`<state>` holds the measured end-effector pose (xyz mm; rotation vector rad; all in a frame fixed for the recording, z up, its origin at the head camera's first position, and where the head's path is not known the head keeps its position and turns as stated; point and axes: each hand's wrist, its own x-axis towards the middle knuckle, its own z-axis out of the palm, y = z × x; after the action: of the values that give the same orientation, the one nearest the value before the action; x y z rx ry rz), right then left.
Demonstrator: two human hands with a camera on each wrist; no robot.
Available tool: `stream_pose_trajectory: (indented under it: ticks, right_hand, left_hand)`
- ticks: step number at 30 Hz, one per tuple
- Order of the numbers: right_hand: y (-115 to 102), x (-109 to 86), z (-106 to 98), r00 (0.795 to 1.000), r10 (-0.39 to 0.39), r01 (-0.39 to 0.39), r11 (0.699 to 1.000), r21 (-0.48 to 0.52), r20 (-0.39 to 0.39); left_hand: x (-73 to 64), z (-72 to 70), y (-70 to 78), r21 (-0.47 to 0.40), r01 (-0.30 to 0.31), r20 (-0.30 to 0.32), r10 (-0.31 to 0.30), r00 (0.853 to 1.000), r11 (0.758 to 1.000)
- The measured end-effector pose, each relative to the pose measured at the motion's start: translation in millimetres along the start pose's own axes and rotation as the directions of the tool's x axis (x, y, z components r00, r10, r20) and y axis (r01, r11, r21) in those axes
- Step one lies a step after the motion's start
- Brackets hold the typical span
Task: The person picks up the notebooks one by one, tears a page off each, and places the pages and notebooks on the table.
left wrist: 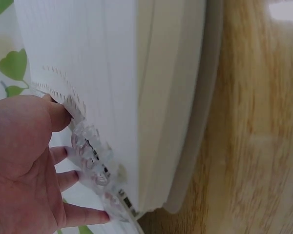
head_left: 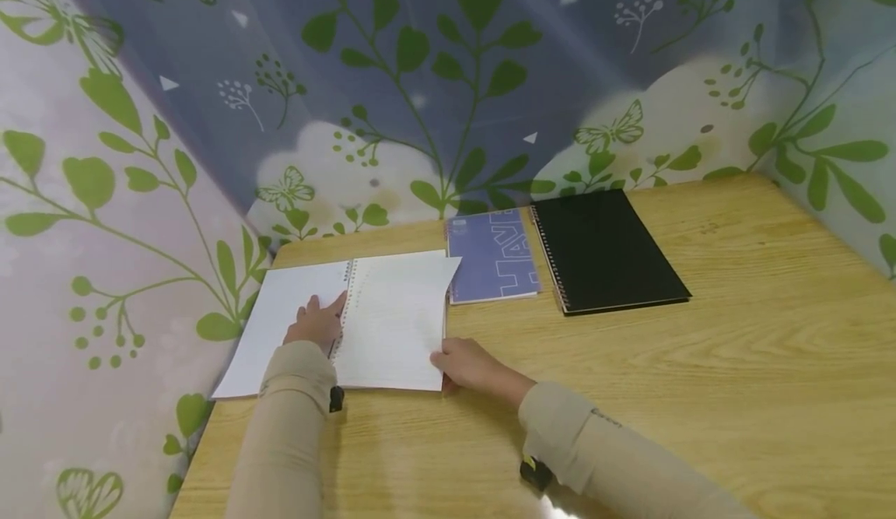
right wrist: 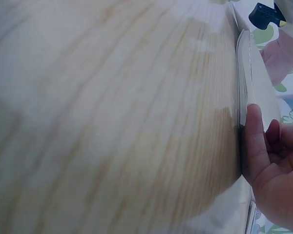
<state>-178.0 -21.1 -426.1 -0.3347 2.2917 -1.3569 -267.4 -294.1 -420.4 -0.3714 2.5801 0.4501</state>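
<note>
An open ring-bound notebook with white pages lies at the left of the table, its right page stack raised at the upper corner. My left hand rests on the left page beside the binding. In the left wrist view, the fingertips and thumb of that left hand touch the clear plastic rings. At the lower right edge of the pages, my right hand pinches the notebook, thumb on top. The right wrist view has the right hand against the page edges; its other fingers are partly hidden.
A purple-blue notebook with large outlined letters lies right of the open one. Beside it is a black spiral notebook. The wooden table meets leaf-patterned walls at the back and left.
</note>
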Motion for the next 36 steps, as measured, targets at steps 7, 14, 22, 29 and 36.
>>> stream_pose_trajectory:
  ticks: [7, 14, 22, 29, 36]
  right_hand:
    - [3, 0.1, -2, 1.000, 0.019, -0.020, 0.997, 0.069, 0.020]
    - [-1, 1.9, 1, 0.998, 0.060, -0.060, 0.992, 0.112, 0.003]
    - [-2, -2.1, -9, 0.998, 0.068, -0.069, 0.997, -0.040, -0.011]
    - [-13, -13.5, -34, 0.983, -0.058, -0.045, 0.843, -0.536, -0.173]
    - [-15, -26.6, -70, 0.901, -0.278, 0.019, 0.791, -0.611, -0.332]
  left_hand:
    - [-3.3, -1.7, -2.8, 0.035, -0.029, 0.000, 0.029, 1.000, 0.999]
    - [-11.7, -3.0, -0.7, 0.036, -0.021, -0.009, 0.022, 1.000, 0.999]
    - [-21.6, -0.8, 9.8, -0.003, -0.013, -0.018, 0.013, 1.000, 1.000]
    - [-8.8, 1.3, 7.2, 0.039, -0.034, -0.018, 0.035, 0.999, 0.999]
    - [8.1, 5.0, -5.0, 0.064, -0.059, -0.057, 0.062, 0.996, 0.996]
